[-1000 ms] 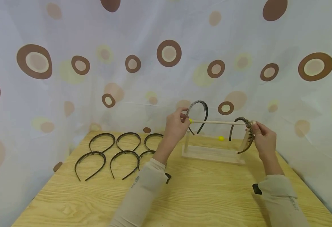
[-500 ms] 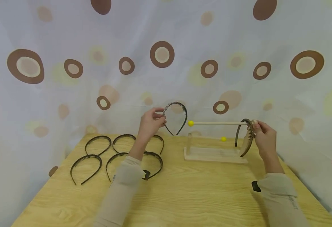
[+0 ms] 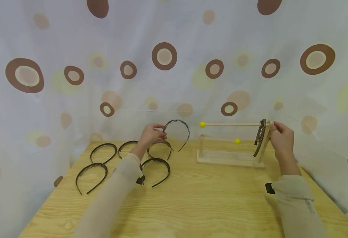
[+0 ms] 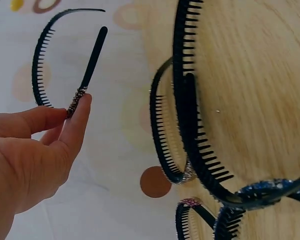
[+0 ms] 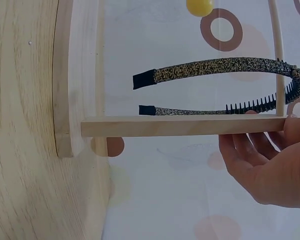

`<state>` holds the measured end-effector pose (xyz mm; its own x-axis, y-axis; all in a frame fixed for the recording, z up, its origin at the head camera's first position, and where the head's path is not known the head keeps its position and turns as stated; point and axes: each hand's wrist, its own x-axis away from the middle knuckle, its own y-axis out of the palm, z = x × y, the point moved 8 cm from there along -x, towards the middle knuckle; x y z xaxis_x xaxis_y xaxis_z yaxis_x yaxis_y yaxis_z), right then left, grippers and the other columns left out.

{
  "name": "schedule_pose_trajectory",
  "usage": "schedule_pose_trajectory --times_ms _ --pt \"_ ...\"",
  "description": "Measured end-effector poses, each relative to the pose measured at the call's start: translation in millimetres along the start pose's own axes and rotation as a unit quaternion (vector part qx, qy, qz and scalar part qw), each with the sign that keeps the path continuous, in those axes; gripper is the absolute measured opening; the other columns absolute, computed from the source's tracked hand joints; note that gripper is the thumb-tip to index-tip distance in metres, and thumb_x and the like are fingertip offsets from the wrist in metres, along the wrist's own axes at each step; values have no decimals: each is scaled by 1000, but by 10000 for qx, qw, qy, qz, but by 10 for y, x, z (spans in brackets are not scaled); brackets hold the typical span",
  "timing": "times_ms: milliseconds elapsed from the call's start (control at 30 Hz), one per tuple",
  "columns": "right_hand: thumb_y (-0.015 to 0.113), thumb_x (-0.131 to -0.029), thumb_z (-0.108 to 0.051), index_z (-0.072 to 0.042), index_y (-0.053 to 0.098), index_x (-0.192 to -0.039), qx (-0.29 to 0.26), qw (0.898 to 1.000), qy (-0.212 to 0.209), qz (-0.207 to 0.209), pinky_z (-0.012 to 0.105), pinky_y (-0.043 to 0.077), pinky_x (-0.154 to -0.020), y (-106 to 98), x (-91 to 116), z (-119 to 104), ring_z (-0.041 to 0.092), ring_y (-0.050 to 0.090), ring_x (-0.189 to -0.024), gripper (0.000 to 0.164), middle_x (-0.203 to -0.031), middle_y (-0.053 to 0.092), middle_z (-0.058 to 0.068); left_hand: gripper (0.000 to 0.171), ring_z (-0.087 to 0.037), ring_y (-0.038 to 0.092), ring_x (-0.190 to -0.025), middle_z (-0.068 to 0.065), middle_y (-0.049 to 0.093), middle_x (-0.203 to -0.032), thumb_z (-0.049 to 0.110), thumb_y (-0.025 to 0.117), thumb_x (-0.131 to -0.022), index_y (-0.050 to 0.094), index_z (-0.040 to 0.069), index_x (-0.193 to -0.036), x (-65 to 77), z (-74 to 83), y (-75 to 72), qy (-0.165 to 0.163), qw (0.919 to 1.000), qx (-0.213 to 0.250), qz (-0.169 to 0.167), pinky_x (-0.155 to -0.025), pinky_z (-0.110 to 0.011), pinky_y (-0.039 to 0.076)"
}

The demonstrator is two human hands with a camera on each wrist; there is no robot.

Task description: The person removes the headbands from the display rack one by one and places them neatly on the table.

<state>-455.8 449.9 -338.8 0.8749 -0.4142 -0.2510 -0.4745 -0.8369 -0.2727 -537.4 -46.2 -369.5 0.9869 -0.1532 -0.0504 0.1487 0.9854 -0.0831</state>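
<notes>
My left hand (image 3: 151, 135) pinches a black toothed headband (image 3: 188, 131) by one side, holding it upright in the air left of the rack's rod. In the left wrist view, beaded glitter shows on this headband (image 4: 39, 70) by the fingertips. My right hand (image 3: 283, 137) grips the top of the upright (image 5: 180, 126) of a wooden rack (image 3: 230, 162). A gold-and-black glitter headband (image 5: 210, 65) hangs on the rack's upper rod (image 3: 233, 124), close beside that upright. The rod's free end carries a yellow ball (image 3: 202, 124).
Several black toothed headbands lie on the wooden table (image 3: 192, 205) at the left, among them a front one (image 3: 91, 165) and a back one (image 3: 104, 144). My left forearm covers part of them. A lower yellow ball (image 3: 237, 141) shows behind the rack. A dotted curtain (image 3: 174, 89) stands behind.
My left hand has moved left and slightly down, taking its headband away from the rod's ball end. The glitter headband now hangs nearer the upright, seen more edge-on. My right hand stays at the upright.
</notes>
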Motion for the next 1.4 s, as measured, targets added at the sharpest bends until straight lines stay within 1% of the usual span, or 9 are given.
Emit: schedule_pose_trajectory --times_ms 33,200,367,667,867,1000,1133,1233,1400 --pt "40 -109 -39 -7 42 -156 22 10000 33 30 33 45 -102 -16 -2 -10 28 43 -136 56 -155 42 18 42 -42 68 -100 -26 68 -104 -10 58 -99 52 -7 -140 -41 -68 12 -97 9999 -50 -47 -92 -48 55" --pt "40 -109 -38 -8 43 -155 63 9998 130 141 29 45 -99 -78 -10 -46 25 45 -133 56 -153 43 17 43 -46 65 -107 -32 66 -111 -11 60 -97 52 -8 -139 -174 -303 108 -427 9977 -502 -165 -89 -46 56" --pt "39 -109 -37 -7 41 -156 29 9998 172 121 18 47 -82 -58 -8 -50 21 50 -120 56 -151 44 19 41 -43 69 -100 -35 64 -113 -11 62 -96 56 -9 -137 -215 -389 218 -439 9924 -1108 -305 -85 -43 58" --pt "37 -108 -35 -6 41 -156 113 9997 109 174 23 45 -80 23 15 -76 23 47 -115 56 -149 46 20 36 -35 73 -91 -26 70 -105 -6 66 -96 60 -12 -132 -255 -519 347 -624 9785 -1905 -486 -83 -42 59" --pt "37 -109 -36 -6 42 -156 122 9999 71 99 22 46 -78 25 17 -73 21 46 -113 55 -149 46 20 33 -29 74 -83 -26 69 -109 -5 66 -96 62 -14 -127 -286 -554 370 -445 9687 -2400 -452 -74 -35 61" --pt "37 -109 -38 -5 42 -156 158 9998 -10 95 20 46 -76 -31 4 -77 19 47 -111 57 -148 47 20 30 -29 73 -87 -27 66 -117 -2 66 -97 64 -14 -124 -298 -501 428 -156 9620 -2685 -472 -76 -34 60" --pt "39 -109 -39 -4 42 -155 66 9999 -30 102 16 49 -73 -87 5 -56 14 48 -106 58 -143 49 19 24 -31 73 -90 -24 67 -114 3 64 -100 67 -11 -119 -284 -427 483 101 9531 -2976 -531 -78 -35 60" --pt "40 -109 -38 -4 42 -155 -10 10000 16 44 15 50 -74 -100 10 -27 15 48 -110 57 -141 48 17 26 -35 72 -92 -24 68 -109 7 61 -103 67 -12 -120 -247 -394 495 99 9560 -2863 -630 -79 -38 60" --pt "40 -109 -38 -4 43 -155 -4 10000 9 13 17 50 -77 -116 10 -29 21 47 -118 58 -141 49 17 34 -37 71 -95 -21 70 -107 19 58 -106 63 -8 -127 -188 -317 495 193 9685 -2383 -702 -81 -40 59"
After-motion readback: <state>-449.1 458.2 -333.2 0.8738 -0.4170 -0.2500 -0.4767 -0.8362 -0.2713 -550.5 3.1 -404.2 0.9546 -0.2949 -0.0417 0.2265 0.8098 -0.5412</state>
